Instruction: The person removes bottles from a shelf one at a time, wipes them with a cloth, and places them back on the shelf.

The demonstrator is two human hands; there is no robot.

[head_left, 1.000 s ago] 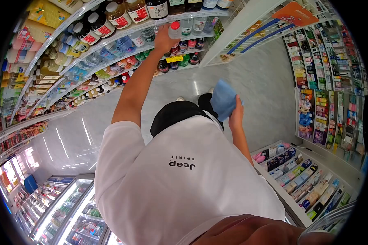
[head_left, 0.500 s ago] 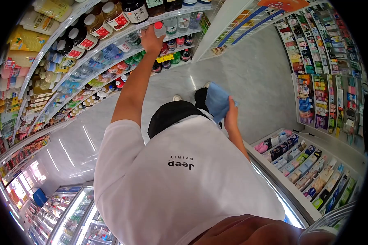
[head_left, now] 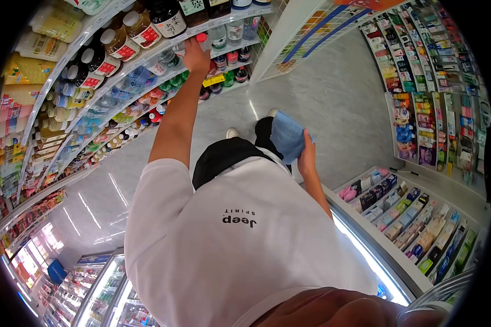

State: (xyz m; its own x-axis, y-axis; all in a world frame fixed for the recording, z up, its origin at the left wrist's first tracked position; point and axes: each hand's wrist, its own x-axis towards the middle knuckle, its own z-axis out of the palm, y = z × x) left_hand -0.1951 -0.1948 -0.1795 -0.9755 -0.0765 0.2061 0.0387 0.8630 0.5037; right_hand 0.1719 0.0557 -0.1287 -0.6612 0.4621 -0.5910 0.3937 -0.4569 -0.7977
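Note:
My left hand reaches up to the drinks shelf and is closed around a clear bottle with a red cap, at the shelf's front edge. Other clear bottles stand just right of it, and dark bottles with white and red labels stand on the shelf above. My right hand is closed on the edge of a blue cloth, which hangs in front of my legs over the floor.
Curved shelves of bottles fill the left. A white rack end with wire mesh stands at the top. Shelves of small packs line the right, above a slanted display. Glass-fronted coolers are at lower left.
The view has shifted, so shelf and rack appear further left. My left hand stays at the red-capped bottle, and my right hand still holds the cloth.

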